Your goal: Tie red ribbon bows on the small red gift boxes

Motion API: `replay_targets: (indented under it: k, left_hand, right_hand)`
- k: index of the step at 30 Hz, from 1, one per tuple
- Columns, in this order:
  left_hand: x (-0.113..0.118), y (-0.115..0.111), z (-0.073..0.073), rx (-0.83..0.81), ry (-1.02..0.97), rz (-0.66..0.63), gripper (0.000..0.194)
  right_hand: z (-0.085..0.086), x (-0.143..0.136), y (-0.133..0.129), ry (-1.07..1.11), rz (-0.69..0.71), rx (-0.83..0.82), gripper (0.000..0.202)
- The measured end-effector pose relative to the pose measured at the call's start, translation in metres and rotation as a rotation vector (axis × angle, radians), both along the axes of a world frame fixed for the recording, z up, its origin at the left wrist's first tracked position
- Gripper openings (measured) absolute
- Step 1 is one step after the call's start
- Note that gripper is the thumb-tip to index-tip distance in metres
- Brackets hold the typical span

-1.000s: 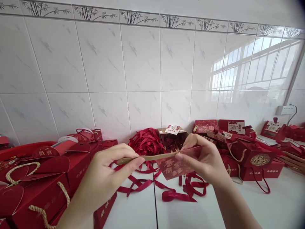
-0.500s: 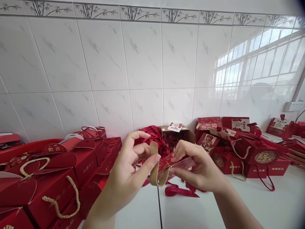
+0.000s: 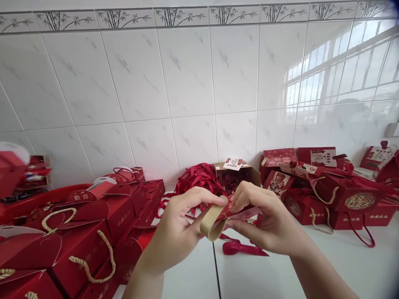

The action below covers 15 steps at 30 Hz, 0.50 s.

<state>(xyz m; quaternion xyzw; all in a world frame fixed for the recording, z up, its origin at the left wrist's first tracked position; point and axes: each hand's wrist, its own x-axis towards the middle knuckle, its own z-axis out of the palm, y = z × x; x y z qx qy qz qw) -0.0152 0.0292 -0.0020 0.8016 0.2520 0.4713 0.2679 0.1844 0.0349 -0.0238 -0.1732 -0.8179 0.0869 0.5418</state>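
Note:
My left hand (image 3: pixel 183 226) pinches the upper end of a tan strap (image 3: pixel 212 222), which bends into a loop at the side of a small red box (image 3: pixel 226 207) with a clear part. Closed on that box from the right is my right hand (image 3: pixel 264 220), its thumb below and its fingers on top. Both hands are held above the white table (image 3: pixel 249 276), close together. Behind them lies a pile of dark red ribbons (image 3: pixel 199 176), and a loose ribbon piece (image 3: pixel 245 249) rests on the table just below the box.
Red boxes with rope handles (image 3: pixel 84 245) crowd the left side. An open cardboard box (image 3: pixel 254 174) stands by the tiled wall (image 3: pixel 193 145). More red gift boxes (image 3: pixel 355 197) are stacked at the right. A blurred red object (image 3: pixel 12 172) shows at far left.
The fingers of my left hand have closed on the strap's end and brought it toward the red box, bending the strap into a closed loop. The view has shifted slightly left.

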Motion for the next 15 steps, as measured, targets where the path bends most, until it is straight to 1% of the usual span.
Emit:
replay_targets:
  k: [2,3,5,9,15]
  left_hand:
    - [0.002,0.001,0.000,0.091,0.003,0.028,0.017]
    - [0.004,0.002,-0.001,0.109,-0.009,0.037,0.017]
    - [0.007,0.002,-0.003,0.072,-0.055,0.041,0.017]
    - [0.011,0.002,-0.006,-0.065,-0.158,0.032,0.017]
    - [0.012,0.000,-0.004,-0.090,-0.177,0.044,0.011]
  right_hand:
    - [-0.001,0.000,0.001,0.017,-0.001,0.026,0.020]
    - [-0.002,0.001,0.001,0.020,-0.005,0.040,0.020]
    - [-0.003,0.001,0.002,0.023,-0.013,0.075,0.020]
    - [-0.003,0.003,0.003,0.038,-0.009,0.148,0.020]
    - [0.000,0.003,0.002,0.057,-0.024,0.171,0.022]
